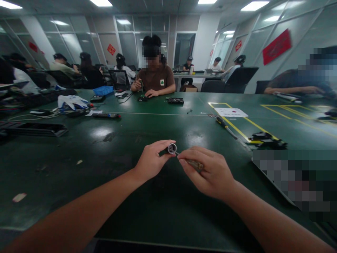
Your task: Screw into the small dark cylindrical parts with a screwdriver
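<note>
I am watching through the head camera, over the green bench (144, 128). The left hand (149, 161) pinches a short dark tube (172, 148) between thumb and fingers, its silver-rimmed open end turned towards me. The tube is held above the near middle of the bench. The right hand (207, 172) is closed around a screwdriver (196, 164) with a yellowish handle, its thin shaft pointing left to the tube's mouth; I cannot tell how far the tip goes in.

To the right, beyond that hand, I see a larger screwdriver (226, 127) lying near a white sheet of paper (231, 112), with a pile of black parts (268, 140) nearer to me. On the far left, white-and-blue gloves (72, 102) lie in a heap, with a blue basket (103, 90) beyond them. Across the bench sits a person in a brown shirt (155, 80), with a black box (176, 101) on the bench just to the right.
</note>
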`<state>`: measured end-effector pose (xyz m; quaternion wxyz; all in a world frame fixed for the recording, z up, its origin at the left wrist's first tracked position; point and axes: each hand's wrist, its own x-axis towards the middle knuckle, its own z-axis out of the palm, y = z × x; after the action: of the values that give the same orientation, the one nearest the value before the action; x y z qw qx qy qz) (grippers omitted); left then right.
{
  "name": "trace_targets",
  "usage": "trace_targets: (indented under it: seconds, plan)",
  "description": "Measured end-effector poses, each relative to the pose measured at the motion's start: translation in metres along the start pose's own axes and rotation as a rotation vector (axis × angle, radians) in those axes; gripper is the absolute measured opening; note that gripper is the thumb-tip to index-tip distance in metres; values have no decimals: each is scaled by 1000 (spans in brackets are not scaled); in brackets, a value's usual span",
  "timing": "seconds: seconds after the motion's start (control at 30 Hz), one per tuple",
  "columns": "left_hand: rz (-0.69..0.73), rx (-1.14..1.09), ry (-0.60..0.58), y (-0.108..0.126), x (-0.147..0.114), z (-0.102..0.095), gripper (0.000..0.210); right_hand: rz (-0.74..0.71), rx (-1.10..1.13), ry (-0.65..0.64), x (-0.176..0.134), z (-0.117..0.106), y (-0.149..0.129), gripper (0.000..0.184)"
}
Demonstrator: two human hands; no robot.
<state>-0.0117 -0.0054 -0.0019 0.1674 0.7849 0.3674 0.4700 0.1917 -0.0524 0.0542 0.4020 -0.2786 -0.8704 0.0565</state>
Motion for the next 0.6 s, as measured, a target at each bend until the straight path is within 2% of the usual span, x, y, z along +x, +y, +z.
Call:
trace_targets:
  seconds: [0.23,0.4,0.6]
  plan:
    - [2,-3,4,-3,0,1,32,110,-53,111,-2,0,-2,8]
    - [12,-15,-3,-2,0,0,31,140,-23,77,-1,-1,-1,8]
    - [24,-26,-15,-4,0,1,31,134,-36,113,-1,-1,1,7]
